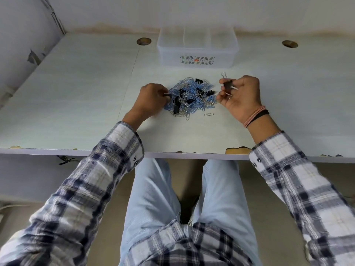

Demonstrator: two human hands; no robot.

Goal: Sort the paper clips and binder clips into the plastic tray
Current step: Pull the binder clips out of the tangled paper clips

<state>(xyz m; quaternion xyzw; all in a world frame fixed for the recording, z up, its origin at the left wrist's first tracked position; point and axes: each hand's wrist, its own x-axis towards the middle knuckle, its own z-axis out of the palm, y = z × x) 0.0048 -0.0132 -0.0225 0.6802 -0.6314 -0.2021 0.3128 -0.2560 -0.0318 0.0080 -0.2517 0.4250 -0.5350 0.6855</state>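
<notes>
On the pale bench [76,93], both hands pinch binder clips from the pile [191,96], left hand [151,98] at its edge, right hand [240,95] lifted clear, presumably gathering them for the tray [197,52].

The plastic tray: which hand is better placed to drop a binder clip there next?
Probably the right hand: it already holds a black binder clip lifted, nearer the plastic tray.

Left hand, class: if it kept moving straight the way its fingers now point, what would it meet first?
The left hand, pinching a black binder clip, points right into the pile of clips. It would likely meet the pile's near edge first; it may already touch it.
</notes>
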